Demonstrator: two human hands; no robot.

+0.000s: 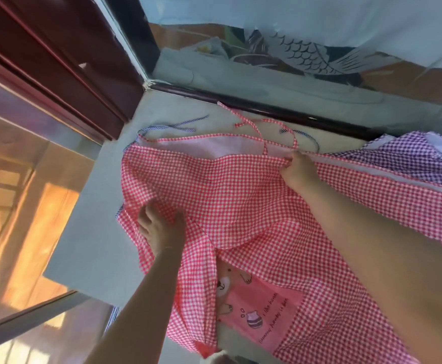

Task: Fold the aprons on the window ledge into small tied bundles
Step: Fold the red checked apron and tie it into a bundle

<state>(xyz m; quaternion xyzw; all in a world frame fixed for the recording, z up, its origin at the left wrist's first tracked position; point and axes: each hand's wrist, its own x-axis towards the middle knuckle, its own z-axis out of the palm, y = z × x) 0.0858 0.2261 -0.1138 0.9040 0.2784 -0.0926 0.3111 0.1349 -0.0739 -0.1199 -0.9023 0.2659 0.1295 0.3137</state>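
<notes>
A red-and-white checked apron (230, 195) lies spread over the pale window ledge (94, 232), its pink pocket (262, 311) with a bear print near the front. Its red ties (251, 124) trail toward the window. My left hand (159, 227) grips a fold of the apron's left side. My right hand (298, 169) pinches the apron's upper edge near where the ties join. A purple checked apron (403, 156) lies under it at the right, partly covered. Blue striped ties (178, 126) poke out at the back left.
The window glass (293, 61) and its dark frame (267, 106) run along the back of the ledge. A dark red wooden frame (57, 61) stands at the left. Beyond the ledge's left edge the floor (18, 193) lies lower down.
</notes>
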